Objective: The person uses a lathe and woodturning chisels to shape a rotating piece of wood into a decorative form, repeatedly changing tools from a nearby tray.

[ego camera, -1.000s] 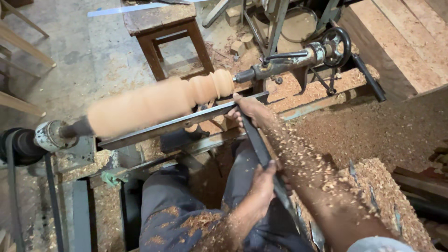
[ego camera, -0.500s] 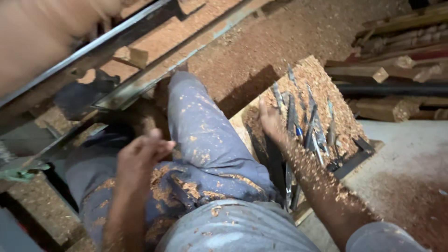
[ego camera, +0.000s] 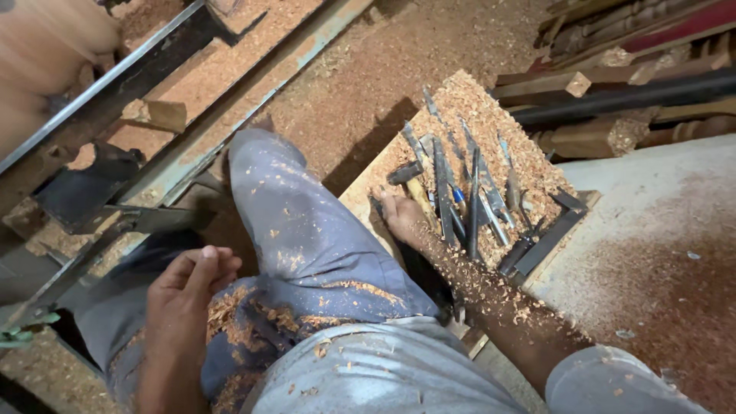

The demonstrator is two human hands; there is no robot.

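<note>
the right hand (ego camera: pixel 400 216) is stretched down and out to the side, its forearm dusted with wood shavings, and is laid at the near edge of a row of turning chisels (ego camera: pixel 469 201). its fingers are pressed among the tool handles, beside a small hammer (ego camera: pixel 408 178); whether the grip is closed on one of them cannot be told. the chisels are laid side by side on a low wooden board (ego camera: pixel 460 100) covered in sawdust, just beside the right thigh. the left hand (ego camera: pixel 184 295) is rested on the left thigh with fingers loosely curled and nothing held. both legs are clad in blue trousers (ego camera: pixel 303 238) flecked with shavings. little free room is left: the board is hemmed by the leg on one side and a dark metal bar (ego camera: pixel 548 239) at its far edge. ahead, the lathe bed rails (ego camera: pixel 230 107) are seen, with a blurred wooden workpiece (ego camera: pixel 46 54) at upper left. stacked timber (ego camera: pixel 613 100) is piled beyond the board, and a pale floor (ego camera: pixel 659 230) is seen to the right.
</note>
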